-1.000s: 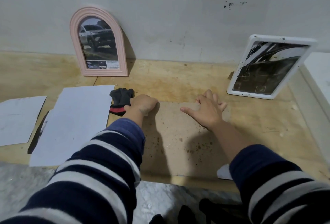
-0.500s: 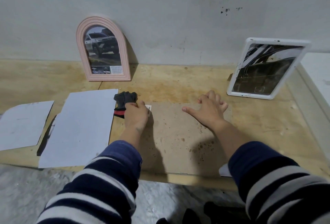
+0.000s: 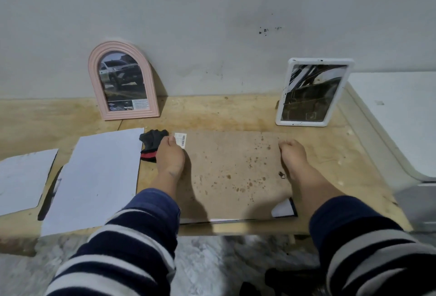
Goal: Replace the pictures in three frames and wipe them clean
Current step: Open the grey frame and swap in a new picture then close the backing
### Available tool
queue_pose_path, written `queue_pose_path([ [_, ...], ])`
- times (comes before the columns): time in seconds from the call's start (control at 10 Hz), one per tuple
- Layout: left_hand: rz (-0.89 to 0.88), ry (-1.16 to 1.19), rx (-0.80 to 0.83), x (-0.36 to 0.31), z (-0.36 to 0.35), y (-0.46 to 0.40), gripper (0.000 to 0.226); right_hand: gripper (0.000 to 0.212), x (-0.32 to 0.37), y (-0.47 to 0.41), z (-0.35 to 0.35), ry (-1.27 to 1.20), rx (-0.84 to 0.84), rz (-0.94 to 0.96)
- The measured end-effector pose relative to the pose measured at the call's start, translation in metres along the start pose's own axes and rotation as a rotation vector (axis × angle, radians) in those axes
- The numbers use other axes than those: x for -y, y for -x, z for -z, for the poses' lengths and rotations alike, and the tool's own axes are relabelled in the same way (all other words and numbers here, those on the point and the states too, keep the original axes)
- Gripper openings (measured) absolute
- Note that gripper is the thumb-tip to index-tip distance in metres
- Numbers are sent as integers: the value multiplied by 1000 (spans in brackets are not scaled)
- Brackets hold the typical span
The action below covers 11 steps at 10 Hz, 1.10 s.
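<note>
A wooden table (image 3: 212, 111) carries a brown backing board (image 3: 233, 173), face down, spotted. Both hands grip it: the left hand (image 3: 170, 156) curls over its left edge, the right hand (image 3: 292, 154) over its right. At the board's far-left corner sits a white barcode sticker (image 3: 180, 139), print unreadable. Left of the board lie white sheets (image 3: 99, 177) and a dark cloth (image 3: 152, 143). Beyond the board stand a pink arched frame (image 3: 122, 81) and a white frame (image 3: 311, 91).

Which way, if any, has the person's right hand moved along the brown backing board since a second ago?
Yes. The right hand has slid rightward, from the middle of the brown backing board's far edge to its right edge, nearer the white frame.
</note>
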State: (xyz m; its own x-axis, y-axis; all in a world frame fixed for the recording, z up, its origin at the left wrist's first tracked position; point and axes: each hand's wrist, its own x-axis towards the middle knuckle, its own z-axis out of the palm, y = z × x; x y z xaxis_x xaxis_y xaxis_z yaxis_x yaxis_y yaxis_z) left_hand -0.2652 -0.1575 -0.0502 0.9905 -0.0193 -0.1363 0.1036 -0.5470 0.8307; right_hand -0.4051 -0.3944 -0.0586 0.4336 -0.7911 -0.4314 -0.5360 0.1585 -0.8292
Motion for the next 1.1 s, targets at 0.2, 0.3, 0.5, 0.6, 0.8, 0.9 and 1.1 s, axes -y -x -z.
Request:
queue_pose_path([
  [0.2, -64, -14, 112, -24, 1, 0, 43, 34, -5, 16, 24, -313, -63, -33],
  [0.3, -101, -16, 129, -28, -1, 12, 45, 23, -7, 29, 38, -410, -124, -13],
  [0.5, -115, -89, 221, -32, -15, 31, 30, 19, -21, 44, 68, -551, -274, -62],
  [0.6, -126, -86, 285, -41, -30, 40, 20, 14, -32, 52, 89, -664, -355, -69],
  [0.8, -100, 76, 358, -63, -72, 75, 61, 29, -78, 69, 111, -775, -537, -213],
  [0.9, -46, 121, 449, -69, -94, 100, 85, 40, -107, 74, 122, -811, -619, -319],
  [1.1, -29, 76, 811, -71, -137, 148, 73, 39, -145, 91, 145, -650, -652, -411],
])
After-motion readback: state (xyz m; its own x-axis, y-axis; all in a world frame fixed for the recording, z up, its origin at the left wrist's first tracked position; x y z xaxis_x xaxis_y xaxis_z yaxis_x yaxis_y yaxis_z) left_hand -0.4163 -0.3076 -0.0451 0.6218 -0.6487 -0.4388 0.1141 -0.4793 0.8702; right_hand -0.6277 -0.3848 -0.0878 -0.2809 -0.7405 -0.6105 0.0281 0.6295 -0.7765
